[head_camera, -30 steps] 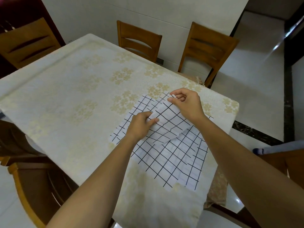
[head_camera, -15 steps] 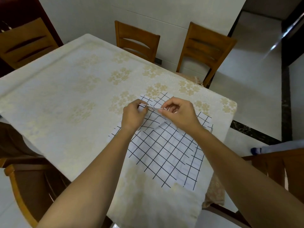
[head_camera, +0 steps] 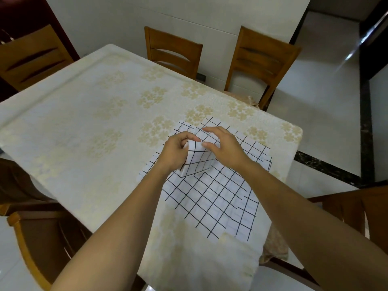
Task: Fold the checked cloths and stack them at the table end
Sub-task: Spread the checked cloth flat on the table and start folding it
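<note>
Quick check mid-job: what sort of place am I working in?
Probably a home dining room: a table under a floral tablecloth, wooden dining chairs drawn up round it, and a glossy tiled floor. The left hand and right hand hold a folded checked cloth.

Checked cloths (head_camera: 212,196) on table (head_camera: 84,127), right end
</note>
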`<state>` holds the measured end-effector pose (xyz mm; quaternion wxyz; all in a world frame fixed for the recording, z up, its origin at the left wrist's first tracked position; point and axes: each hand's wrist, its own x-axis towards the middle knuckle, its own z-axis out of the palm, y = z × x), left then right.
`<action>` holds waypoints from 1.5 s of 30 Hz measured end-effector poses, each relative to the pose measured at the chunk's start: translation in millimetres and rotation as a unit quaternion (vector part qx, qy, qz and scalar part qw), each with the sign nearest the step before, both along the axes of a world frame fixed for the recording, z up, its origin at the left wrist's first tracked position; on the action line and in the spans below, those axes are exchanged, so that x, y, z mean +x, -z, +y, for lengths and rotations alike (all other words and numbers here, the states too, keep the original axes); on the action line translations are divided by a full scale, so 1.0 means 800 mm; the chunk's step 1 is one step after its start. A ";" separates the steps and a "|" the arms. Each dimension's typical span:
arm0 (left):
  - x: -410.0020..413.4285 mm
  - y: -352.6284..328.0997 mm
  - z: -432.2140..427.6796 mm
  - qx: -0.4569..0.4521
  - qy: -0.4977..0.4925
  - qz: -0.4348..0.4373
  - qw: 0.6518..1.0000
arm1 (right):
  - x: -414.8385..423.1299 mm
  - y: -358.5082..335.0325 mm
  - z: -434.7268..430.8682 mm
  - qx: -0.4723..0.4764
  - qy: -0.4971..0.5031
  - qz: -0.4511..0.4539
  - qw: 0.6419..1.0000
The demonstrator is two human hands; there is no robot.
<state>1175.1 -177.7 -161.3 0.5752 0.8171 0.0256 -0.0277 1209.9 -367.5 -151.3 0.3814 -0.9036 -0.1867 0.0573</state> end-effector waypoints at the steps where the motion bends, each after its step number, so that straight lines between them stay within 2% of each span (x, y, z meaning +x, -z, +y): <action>1: 0.000 -0.003 -0.001 -0.006 0.011 0.002 1.000 | 0.002 -0.004 0.000 -0.009 -0.011 0.015 1.000; 5: -0.003 -0.012 0.002 -0.054 0.024 -0.003 0.998 | 0.002 -0.008 -0.004 0.015 0.010 0.058 0.998; 10: 0.001 -0.011 0.007 -0.142 -0.044 0.037 0.988 | 0.003 -0.004 -0.007 0.029 0.037 0.041 0.998; 16: 0.005 -0.005 -0.005 -0.018 -0.019 -0.020 0.999 | 0.005 0.006 -0.001 0.034 0.037 -0.013 0.999; 20: 0.007 -0.005 -0.005 -0.049 -0.046 -0.031 0.997 | 0.003 0.006 -0.005 0.003 0.015 0.009 1.000; 23: 0.007 -0.001 -0.006 -0.037 -0.050 -0.025 0.998 | 0.005 0.007 -0.011 -0.032 0.023 0.003 0.999; 25: 0.005 0.002 -0.004 0.017 -0.041 -0.038 0.998 | 0.005 0.005 -0.014 -0.069 0.025 -0.005 0.997; 27: 0.007 0.002 0.000 0.119 -0.003 -0.062 0.991 | 0.006 0.004 -0.014 -0.127 0.011 -0.028 0.991; 28: 0.008 0.000 -0.001 0.189 0.037 -0.069 0.979 | 0.005 0.002 -0.012 -0.155 -0.002 -0.045 0.987; 30: 0.012 -0.007 -0.007 0.338 0.104 -0.067 0.933 | 0.003 -0.001 -0.007 -0.185 -0.020 -0.071 0.980; 32: 0.014 -0.010 -0.011 0.390 0.114 -0.054 0.912 | 0.000 -0.004 -0.003 -0.197 -0.026 -0.085 0.976; 34: 0.014 -0.006 -0.007 0.350 0.093 -0.038 0.931 | -0.001 -0.004 -0.006 -0.196 -0.023 -0.077 0.977; 38: 0.010 0.010 0.008 0.253 0.070 -0.005 0.965 | 0.003 0.013 -0.034 -0.165 0.013 -0.001 0.986; 42: 0.007 0.022 0.016 0.119 -0.001 0.026 0.993 | 0.000 0.025 -0.056 -0.031 0.077 0.032 0.996; 45: 0.007 0.028 0.012 -0.025 -0.061 0.044 0.997 | -0.002 0.030 -0.055 0.115 0.159 0.109 0.975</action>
